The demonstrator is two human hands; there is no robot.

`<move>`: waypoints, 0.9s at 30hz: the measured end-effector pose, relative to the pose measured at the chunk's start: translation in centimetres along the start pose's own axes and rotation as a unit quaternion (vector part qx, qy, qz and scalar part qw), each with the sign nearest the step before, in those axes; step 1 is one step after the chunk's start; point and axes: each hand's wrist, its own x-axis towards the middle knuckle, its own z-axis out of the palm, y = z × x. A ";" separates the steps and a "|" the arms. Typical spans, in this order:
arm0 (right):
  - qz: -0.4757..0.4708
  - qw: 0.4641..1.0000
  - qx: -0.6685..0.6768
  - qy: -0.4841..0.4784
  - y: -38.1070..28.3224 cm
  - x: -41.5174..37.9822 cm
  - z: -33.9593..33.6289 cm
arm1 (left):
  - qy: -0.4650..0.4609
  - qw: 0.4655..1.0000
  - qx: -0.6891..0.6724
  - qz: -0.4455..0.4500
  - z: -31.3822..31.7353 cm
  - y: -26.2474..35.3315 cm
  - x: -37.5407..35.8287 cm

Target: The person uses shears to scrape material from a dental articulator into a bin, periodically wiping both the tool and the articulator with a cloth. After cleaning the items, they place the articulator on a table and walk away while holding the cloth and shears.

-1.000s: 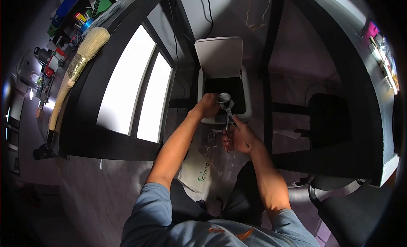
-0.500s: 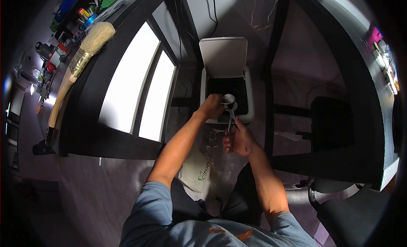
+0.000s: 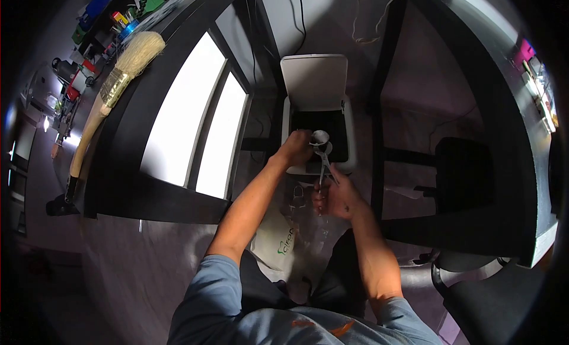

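Note:
My right hand (image 3: 336, 200) is closed around a silvery metal tool that looks like pliers (image 3: 324, 161), its head pointing away from me. A small round, light-coloured cup (image 3: 320, 137) sits at the head of the tool. Beside the cup's left rim is my closed left hand (image 3: 296, 148); the fingertips are too small to show what they pinch. Both the cup and the tool's head are over the opening of a white bin (image 3: 286, 128), whose lid (image 3: 314, 78) stands raised. The bin's inside is dark.
Black-framed tables flank me, the left one with bright white panels (image 3: 178, 120). A large brush (image 3: 115, 90) lies along that table's edge. A pale printed bag (image 3: 274, 247) rests on the floor between my legs. A black chair (image 3: 492, 297) stands at right.
My hands stay nearly in place over the bin. The tool's handles look slightly farther apart in my right hand, and the cup seems a little tilted. The view has shifted slightly.

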 end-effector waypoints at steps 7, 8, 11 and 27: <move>0.014 0.999 -0.017 -0.025 -1.4 -1.3 -1.9 | -0.012 1.000 -0.017 -0.018 -0.1 0.9 0.3; 0.008 1.000 -0.022 -0.013 -1.2 -1.2 -1.6 | -0.017 0.999 -0.012 -0.026 0.1 1.1 0.3; -0.005 1.000 -0.030 0.006 -0.7 -1.0 -1.0 | -0.019 0.999 -0.004 -0.041 0.2 1.4 0.0; -0.026 0.993 -0.079 0.080 -0.1 1.7 -1.0 | 0.006 0.989 -0.045 -0.140 1.0 0.0 -0.3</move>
